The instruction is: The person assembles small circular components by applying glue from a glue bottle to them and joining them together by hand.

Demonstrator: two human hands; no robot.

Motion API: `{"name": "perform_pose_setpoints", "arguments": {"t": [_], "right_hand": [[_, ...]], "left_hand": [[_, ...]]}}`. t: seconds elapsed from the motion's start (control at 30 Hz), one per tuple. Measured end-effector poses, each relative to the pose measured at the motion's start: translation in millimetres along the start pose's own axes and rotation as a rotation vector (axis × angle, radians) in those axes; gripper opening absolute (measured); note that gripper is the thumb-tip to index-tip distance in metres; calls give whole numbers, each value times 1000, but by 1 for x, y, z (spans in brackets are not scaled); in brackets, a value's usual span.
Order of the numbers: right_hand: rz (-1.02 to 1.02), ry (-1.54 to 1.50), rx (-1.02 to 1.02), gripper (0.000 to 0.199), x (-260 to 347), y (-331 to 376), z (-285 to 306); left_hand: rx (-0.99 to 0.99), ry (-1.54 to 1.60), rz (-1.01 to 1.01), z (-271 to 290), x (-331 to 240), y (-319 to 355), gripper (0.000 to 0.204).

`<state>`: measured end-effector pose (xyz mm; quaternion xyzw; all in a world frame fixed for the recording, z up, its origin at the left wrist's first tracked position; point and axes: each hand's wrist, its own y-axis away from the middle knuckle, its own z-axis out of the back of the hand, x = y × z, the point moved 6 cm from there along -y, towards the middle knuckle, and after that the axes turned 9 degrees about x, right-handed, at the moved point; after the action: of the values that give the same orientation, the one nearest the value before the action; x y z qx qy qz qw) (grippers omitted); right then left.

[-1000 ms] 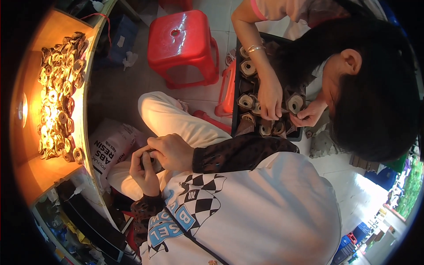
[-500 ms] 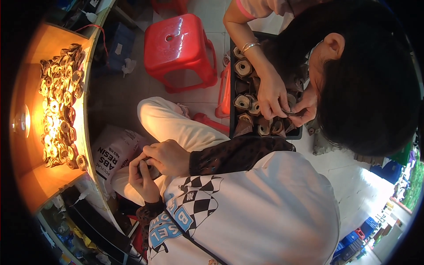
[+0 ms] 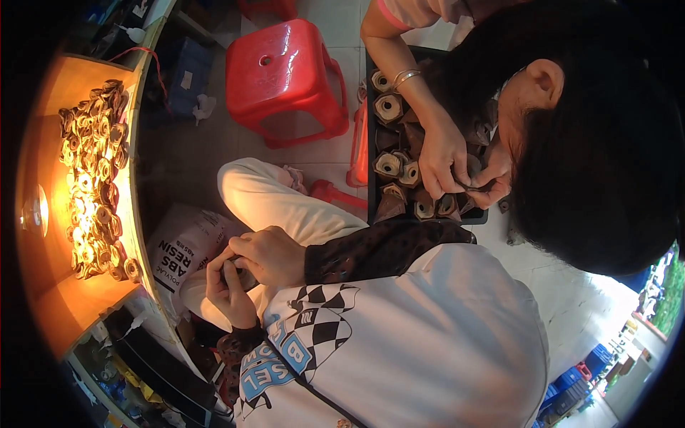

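My left hand (image 3: 232, 289) and my right hand (image 3: 270, 255) meet over my lap, in front of my white shirt. The fingers of both are curled in and pressed together around a small dark thing, mostly hidden, whose kind I cannot make out. My right hand lies across the upper side, thumb and fingertips against the left fingers. My left hand supports from below with bent fingers. Beneath them are my pale trousers (image 3: 285, 203) and a printed white sack (image 3: 189, 246).
At left, a lit wooden box (image 3: 100, 299) holds a pile of brown ring-like pieces (image 3: 93, 178). A red stool (image 3: 275, 71) stands ahead. To the right, a co-worker's hands (image 3: 457, 171) pinch a small piece over a black crate (image 3: 372, 143) of brown hexagonal-ended pieces (image 3: 389, 164).
The whole view has shifted slightly, with the stool and the lit box a little further left. My hands stay together in nearly the same pose.
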<state>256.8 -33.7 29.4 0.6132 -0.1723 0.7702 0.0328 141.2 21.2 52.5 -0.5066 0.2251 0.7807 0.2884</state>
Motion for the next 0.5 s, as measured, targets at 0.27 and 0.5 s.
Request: {"name": "perform_pose_setpoints", "arguments": {"t": [0.27, 0.5], "right_hand": [[-6, 12, 8, 18, -1, -2, -1], [-8, -19, -2, 18, -2, -2, -1]], "left_hand": [[-3, -13, 0, 1, 1, 0, 17], [-17, -53, 3, 2, 0, -1, 16]]}}
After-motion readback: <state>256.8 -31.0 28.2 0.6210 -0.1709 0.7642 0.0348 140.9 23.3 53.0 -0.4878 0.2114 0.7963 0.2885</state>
